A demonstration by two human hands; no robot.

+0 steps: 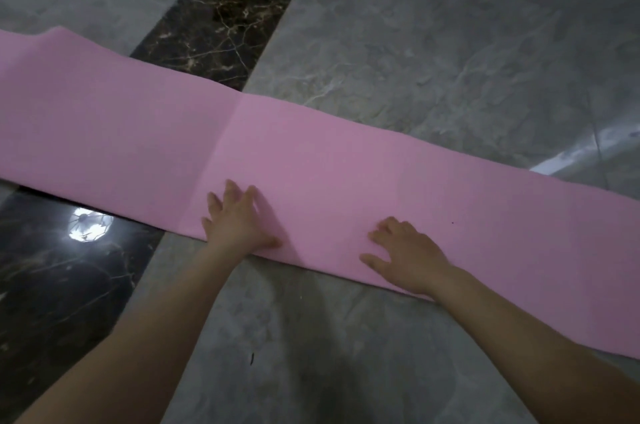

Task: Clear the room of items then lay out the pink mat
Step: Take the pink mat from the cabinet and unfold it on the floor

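Both forearms reach in from the near edge, the left hand (239, 221) and right hand (403, 255) pressing flat with fingers spread on the pink mat (311, 160), gripping nothing. It lies unrolled on the marble floor (415, 60), long axis running left to right. It looks light, soft and foam-like, its far-left end perhaps slightly lifted; best handled by its edges.

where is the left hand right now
In the head view the left hand lies flat on the pink mat near its closer edge, just right of the mat's crease, with the right hand further right on the same mat.
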